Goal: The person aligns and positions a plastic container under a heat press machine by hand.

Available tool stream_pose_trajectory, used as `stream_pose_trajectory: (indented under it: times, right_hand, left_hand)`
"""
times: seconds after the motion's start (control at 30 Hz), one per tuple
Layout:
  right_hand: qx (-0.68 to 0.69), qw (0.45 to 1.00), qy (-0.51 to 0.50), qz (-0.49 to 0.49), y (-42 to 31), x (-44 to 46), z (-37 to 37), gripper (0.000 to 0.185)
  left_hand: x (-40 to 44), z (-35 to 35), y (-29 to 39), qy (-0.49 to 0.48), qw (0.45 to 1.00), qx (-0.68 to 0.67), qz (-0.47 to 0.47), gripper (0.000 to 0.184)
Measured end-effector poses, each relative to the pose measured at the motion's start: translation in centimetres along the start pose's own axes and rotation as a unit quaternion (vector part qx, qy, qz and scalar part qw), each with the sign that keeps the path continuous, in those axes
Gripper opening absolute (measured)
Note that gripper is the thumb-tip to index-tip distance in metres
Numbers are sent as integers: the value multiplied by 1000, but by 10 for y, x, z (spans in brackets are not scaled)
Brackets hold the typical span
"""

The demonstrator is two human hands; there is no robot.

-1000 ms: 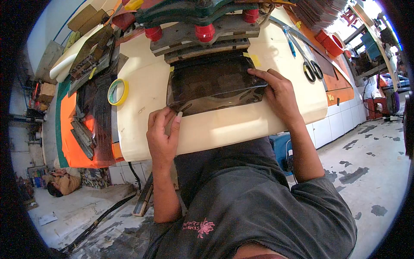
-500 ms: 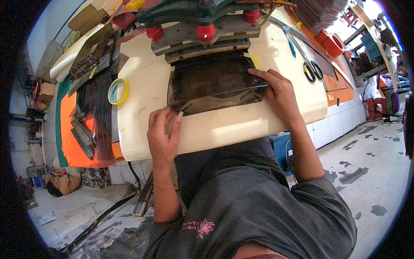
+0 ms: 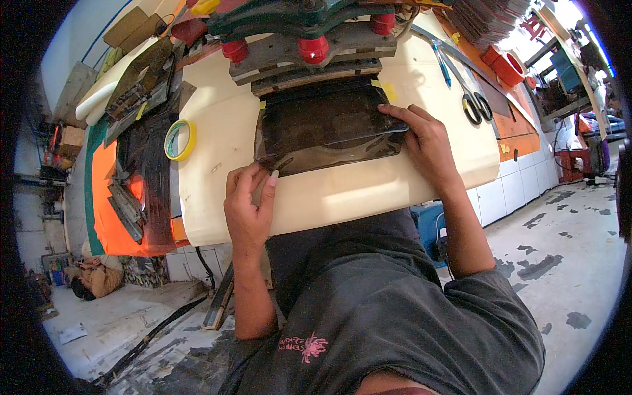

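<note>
A dark, see-through plastic sheet (image 3: 322, 125) lies on the cream-coloured work surface (image 3: 217, 197), its far edge running under a wooden bar of the press (image 3: 316, 69). At its near left corner, my left hand (image 3: 250, 194) pinches the edge between thumb and fingers. My right hand (image 3: 424, 138) grips the right edge, index finger stretched along the top and thumb hidden by the hand or the sheet. Yellow tape pieces (image 3: 390, 92) sit by the sheet's far corners. The near part of the sheet looks glossy and slightly creased.
A yellow tape roll (image 3: 181, 139) stands left of the sheet. Scissors (image 3: 475, 107), a blue pen (image 3: 442, 66) and a metal ruler lie to the right. Metal strips (image 3: 125, 207) rest on orange material at left. Another person (image 3: 99, 278) is low down at far left.
</note>
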State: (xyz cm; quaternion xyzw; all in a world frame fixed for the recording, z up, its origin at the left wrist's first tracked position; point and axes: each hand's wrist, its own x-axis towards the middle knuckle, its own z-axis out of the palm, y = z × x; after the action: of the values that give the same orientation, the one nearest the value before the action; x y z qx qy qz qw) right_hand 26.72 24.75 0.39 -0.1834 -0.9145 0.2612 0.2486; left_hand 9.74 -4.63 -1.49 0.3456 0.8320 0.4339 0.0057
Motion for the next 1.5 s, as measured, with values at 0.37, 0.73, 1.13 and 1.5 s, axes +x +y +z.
stream_pose_trajectory:
  times: [0.37, 0.73, 1.13, 1.5]
  right_hand:
    - [-1, 1000, -7, 8, 0, 0, 0, 53]
    - [1, 1000, 0, 9, -1, 0, 0, 52]
    - [61, 997, -40, 36, 1, 14, -14, 49]
    - [-102, 987, -98, -79, 43, 55, 1, 48]
  left_hand:
    - [-1, 1, -1, -3, 999, -29, -24, 35]
    - [-1, 1, -2, -5, 1000, -19, -24, 37]
    - [14, -24, 1, -82, 985, -136, -63, 58]
    - [82, -21, -6, -143, 979, 86, 119, 71]
